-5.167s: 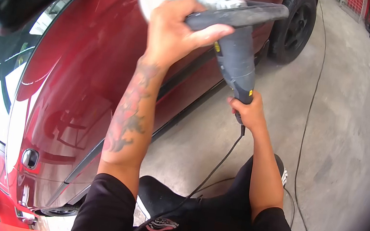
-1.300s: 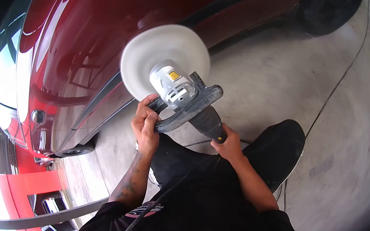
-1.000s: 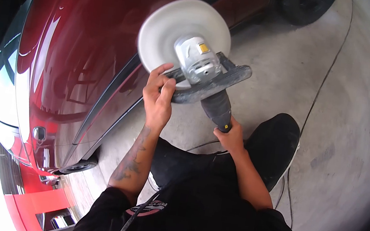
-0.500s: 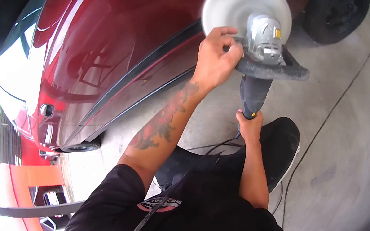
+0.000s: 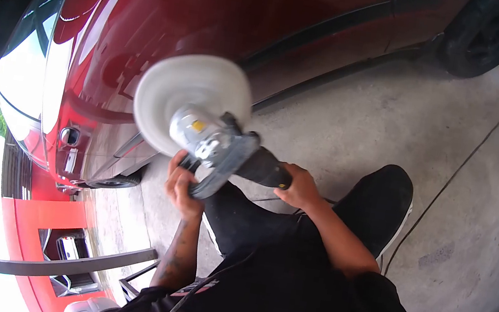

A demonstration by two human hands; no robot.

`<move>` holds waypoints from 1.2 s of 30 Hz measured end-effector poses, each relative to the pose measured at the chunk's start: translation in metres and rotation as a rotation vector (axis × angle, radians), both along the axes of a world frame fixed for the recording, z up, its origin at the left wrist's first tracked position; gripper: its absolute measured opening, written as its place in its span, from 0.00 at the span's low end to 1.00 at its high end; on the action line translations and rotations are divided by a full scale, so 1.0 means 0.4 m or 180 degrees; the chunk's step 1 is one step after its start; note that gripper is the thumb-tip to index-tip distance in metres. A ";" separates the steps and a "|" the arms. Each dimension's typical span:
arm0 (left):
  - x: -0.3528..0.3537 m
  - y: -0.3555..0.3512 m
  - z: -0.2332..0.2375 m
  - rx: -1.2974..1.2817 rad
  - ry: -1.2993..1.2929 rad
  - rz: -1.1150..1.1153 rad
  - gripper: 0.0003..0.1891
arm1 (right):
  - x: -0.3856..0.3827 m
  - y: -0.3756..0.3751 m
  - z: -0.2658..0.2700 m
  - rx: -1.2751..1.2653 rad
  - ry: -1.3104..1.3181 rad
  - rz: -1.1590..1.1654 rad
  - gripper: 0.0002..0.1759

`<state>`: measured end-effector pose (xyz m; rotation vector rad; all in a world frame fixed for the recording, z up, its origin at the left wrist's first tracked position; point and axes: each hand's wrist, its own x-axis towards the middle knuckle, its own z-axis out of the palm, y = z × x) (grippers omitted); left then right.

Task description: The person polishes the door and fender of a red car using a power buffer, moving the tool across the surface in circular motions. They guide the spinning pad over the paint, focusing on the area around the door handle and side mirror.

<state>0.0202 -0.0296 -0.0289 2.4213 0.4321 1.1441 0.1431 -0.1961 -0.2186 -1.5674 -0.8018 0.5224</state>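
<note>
A car polisher (image 5: 224, 149) with a grey-and-silver head is held in front of my body, tilted toward the left. Its round white pad (image 5: 200, 77) is blurred by spinning and overlaps the red car's side (image 5: 219, 16) in this view. My left hand (image 5: 181, 188) is closed round the left end of the black bow handle, fingers curled near the pad's lower edge. At the rear, my right hand (image 5: 301, 188) wraps the end of the dark body, with the palm side hidden.
A cord (image 5: 453, 177) runs along the concrete floor (image 5: 467, 253) at right. Another cord (image 5: 196, 293) crosses my chest. The car's wheel (image 5: 483, 36) is at upper right, with its door handle (image 5: 70, 136) at left. A grey bar (image 5: 65, 265) stands at lower left.
The polisher has swung down and left, closer to my body, its head turning leftward. My left hand has moved down with it and now wraps the handle; my right hand has shifted left.
</note>
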 end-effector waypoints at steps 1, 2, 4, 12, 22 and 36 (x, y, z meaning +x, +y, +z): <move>-0.053 0.037 -0.016 0.0121 0.0051 0.0069 0.14 | 0.001 0.019 0.011 -0.0032 -0.0111 0.0101 0.27; -0.086 0.051 -0.019 0.0294 0.0102 0.0083 0.14 | 0.001 0.035 0.021 -0.0068 -0.0217 0.0204 0.26; -0.106 0.060 -0.029 0.0163 -0.0162 0.0358 0.14 | -0.006 0.050 0.033 -0.0126 -0.0238 0.0288 0.24; 0.041 0.001 0.030 -0.0519 0.0145 -0.0108 0.23 | -0.007 -0.028 0.039 0.0013 0.0188 -0.0229 0.27; 0.508 -0.161 0.123 -0.0042 0.0342 -0.1825 0.17 | 0.125 -0.138 0.028 0.0338 0.1232 -0.1461 0.18; 0.604 -0.216 0.196 0.0595 -0.0108 -0.1661 0.08 | 0.253 -0.107 0.039 0.0922 0.1466 -0.1117 0.10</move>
